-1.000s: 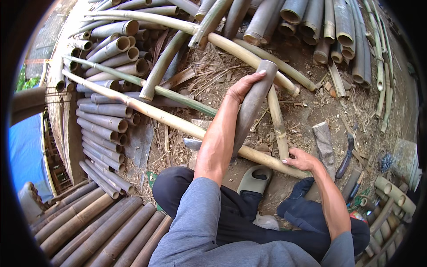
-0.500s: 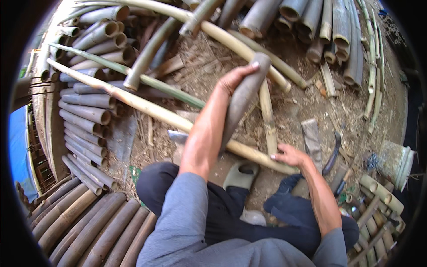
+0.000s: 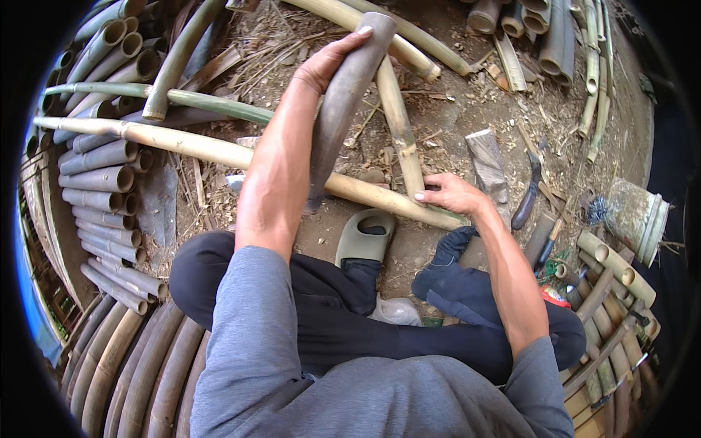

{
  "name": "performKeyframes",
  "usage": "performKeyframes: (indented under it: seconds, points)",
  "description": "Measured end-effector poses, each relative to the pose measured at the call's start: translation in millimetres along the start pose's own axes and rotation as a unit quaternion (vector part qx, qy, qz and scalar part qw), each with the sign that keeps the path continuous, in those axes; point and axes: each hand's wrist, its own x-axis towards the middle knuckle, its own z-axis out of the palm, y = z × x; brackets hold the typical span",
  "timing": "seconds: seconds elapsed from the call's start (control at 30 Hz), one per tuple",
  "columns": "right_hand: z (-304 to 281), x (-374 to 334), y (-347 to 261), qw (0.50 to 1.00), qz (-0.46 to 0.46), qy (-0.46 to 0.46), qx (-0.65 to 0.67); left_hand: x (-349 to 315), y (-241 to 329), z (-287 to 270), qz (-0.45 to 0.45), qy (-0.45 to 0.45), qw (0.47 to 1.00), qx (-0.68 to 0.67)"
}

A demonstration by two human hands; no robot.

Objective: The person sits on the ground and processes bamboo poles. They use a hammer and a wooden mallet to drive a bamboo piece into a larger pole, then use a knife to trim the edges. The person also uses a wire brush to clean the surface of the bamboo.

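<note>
My left hand (image 3: 330,63) is wrapped round the upper end of a grey-brown bamboo tube (image 3: 340,109), its thumb lying near the rim. The tube slants upright, and its lower end comes down by a long pale bamboo pole (image 3: 372,196); whether they touch I cannot tell. Across the ground that pole runs from the far left to near my feet, partly behind my left forearm. My right hand (image 3: 456,196), thumb and fingers apart, rests against the near end of a shorter bamboo piece (image 3: 398,124), which meets the long pole there.
Stacked bamboo tubes (image 3: 98,179) line the left side, with more (image 3: 139,365) at lower left. On the right lie a wooden block (image 3: 487,164), a dark curved tool (image 3: 527,191) and a dirty white bucket (image 3: 637,219). A green pole (image 3: 219,106) crosses the far left.
The view has shifted, so the scene sits higher and farther left. My left hand keeps its hold on the bamboo tube. My right hand stays at the short piece's end.
</note>
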Motion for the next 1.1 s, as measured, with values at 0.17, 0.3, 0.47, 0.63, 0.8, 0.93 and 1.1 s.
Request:
performKeyframes:
  seconds: [0.17, 0.3, 0.47, 0.63, 0.8, 0.93, 1.1]
  points:
    - [7, -3, 4, 0.999, -0.027, 0.008, 0.025, -1, -1, -4, 0.003, 0.032, 0.998, 0.053]
    - [23, -6, 17, 0.996, -0.05, 0.05, 0.052, -14, 9, 9, 0.04, -0.021, 0.995, 0.093]
    - [35, -26, 10, 0.978, -0.108, 0.137, -0.11, -61, 30, 72, 0.078, -0.159, 0.973, 0.145]
    - [57, -49, -7, 0.954, -0.143, 0.22, -0.147, -113, 33, 99, 0.046, -0.231, 0.964, 0.127]
    - [84, -59, -9, 0.923, -0.15, 0.322, -0.144, -155, 30, 111, 0.092, -0.212, 0.947, 0.222]
    - [91, -59, -9, 0.915, -0.162, 0.338, -0.152, -191, 32, 108, 0.012, -0.176, 0.948, 0.265]
    - [100, -61, -6, 0.902, -0.172, 0.356, -0.172, -243, 0, 159, 0.099, 0.071, 0.903, 0.412]
